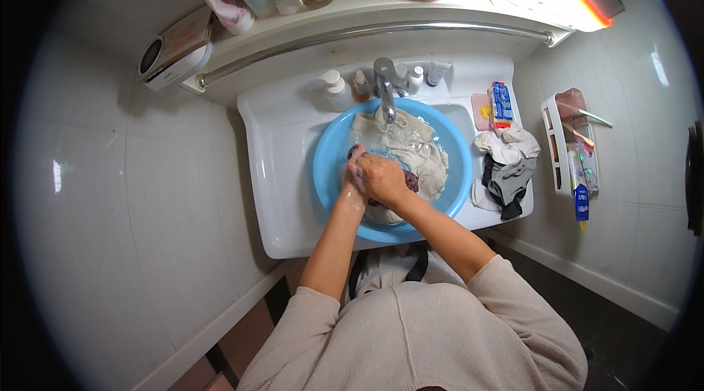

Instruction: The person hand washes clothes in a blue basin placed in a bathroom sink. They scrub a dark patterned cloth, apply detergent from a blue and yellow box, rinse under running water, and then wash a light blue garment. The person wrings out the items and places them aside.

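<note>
A light-blue plastic basin point(465, 164) stands in the white washbasin, holding water and soaked cream-coloured clothing point(422, 149). My left hand point(355, 173) and my right hand point(383, 175) are pressed together over the basin's middle, both closed around a wet dark purple cloth point(411, 181). Suds cling to my left wrist and fingers. Most of the purple cloth is hidden by my hands, so its kind of garment does not show. Just beyond them, the chrome faucet point(386, 87) reaches over the basin's far rim.
On the washbasin's right ledge lie small grey, black and white garments point(511, 173) and a blue-and-red packet point(501, 104). A pump bottle point(336, 90) stands left of the faucet. A metal rail point(367, 30) and a bottle-lined shelf run above. A wall rack point(574, 145) holds toothbrushes at right.
</note>
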Demonstrator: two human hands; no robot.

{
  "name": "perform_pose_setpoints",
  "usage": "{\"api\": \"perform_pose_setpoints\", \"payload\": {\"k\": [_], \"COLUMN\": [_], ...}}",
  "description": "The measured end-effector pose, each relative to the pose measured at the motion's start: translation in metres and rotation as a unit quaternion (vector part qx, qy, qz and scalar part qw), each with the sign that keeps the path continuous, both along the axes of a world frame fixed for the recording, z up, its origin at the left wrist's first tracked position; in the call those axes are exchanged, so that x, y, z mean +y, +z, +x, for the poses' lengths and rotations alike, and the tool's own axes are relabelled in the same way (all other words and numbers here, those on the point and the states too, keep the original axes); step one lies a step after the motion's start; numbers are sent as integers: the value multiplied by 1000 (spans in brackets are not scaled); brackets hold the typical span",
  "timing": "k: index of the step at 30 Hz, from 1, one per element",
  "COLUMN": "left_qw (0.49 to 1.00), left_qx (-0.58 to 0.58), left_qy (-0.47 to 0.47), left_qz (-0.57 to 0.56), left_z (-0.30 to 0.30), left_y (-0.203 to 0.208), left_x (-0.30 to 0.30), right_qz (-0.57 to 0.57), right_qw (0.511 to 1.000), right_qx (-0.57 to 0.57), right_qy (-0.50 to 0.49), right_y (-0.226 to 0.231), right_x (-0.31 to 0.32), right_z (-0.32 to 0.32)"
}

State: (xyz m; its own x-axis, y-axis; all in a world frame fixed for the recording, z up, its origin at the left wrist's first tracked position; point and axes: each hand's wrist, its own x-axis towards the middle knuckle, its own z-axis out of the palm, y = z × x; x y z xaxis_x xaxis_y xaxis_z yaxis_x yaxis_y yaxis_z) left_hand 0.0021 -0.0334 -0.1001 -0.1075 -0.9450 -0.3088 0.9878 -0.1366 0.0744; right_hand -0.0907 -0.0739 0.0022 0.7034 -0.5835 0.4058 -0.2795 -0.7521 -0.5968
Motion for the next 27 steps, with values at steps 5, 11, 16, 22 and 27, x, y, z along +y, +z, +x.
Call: {"api": "perform_pose_setpoints", "payload": {"k": [5,11,16,22,27], "left_qw": [922,888,905,896,827], "left_qx": [-249,-386,-357,-398,-509], "left_qy": [59,111,100,121,200], "left_qz": [291,224,210,158,131], "left_z": [-17,5,19,29,42], "left_y": [49,75,95,107,127], "left_x": [-4,14,12,18,32], "right_qz": [170,442,257,315,453], "right_qw": [978,897,965,939,883], "right_qx": [67,-8,41,135,-115], "right_qy": [-104,0,30,18,37], "right_y": [-21,-24,-49,-36,21], "right_x": [-27,-72,-26,-30,-83], "right_z": [-11,-58,-85,-75,-115]}}
